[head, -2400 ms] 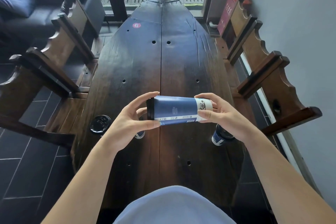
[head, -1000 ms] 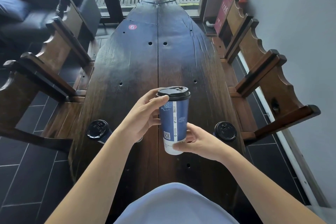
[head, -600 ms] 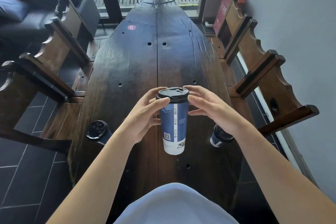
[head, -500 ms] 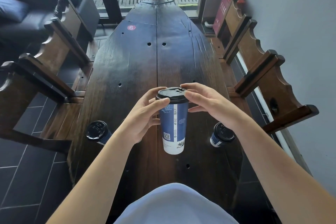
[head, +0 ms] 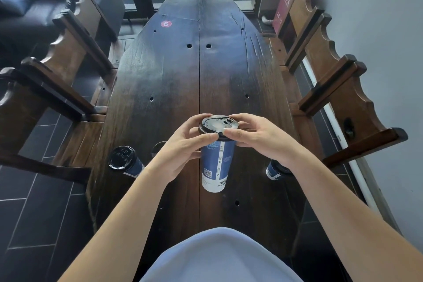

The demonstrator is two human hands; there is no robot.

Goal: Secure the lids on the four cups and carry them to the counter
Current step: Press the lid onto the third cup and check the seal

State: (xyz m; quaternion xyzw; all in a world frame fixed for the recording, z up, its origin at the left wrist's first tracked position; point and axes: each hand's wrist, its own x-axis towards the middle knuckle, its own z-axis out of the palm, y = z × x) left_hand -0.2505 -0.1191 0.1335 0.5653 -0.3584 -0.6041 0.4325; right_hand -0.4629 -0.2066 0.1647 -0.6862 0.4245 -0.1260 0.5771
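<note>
While gripping lid (head: 218, 126) at mid-frame, left hand (head: 183, 151) and right hand (head: 256, 138) (fingers curled round rim): press evenly onto blue cup (head: 217, 165).

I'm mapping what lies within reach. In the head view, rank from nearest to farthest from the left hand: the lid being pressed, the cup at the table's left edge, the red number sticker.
1. Lid: touched by the left hand, on the centre cup.
2. Left-edge cup: to the hand's left.
3. Red sticker: far up the table.
</note>
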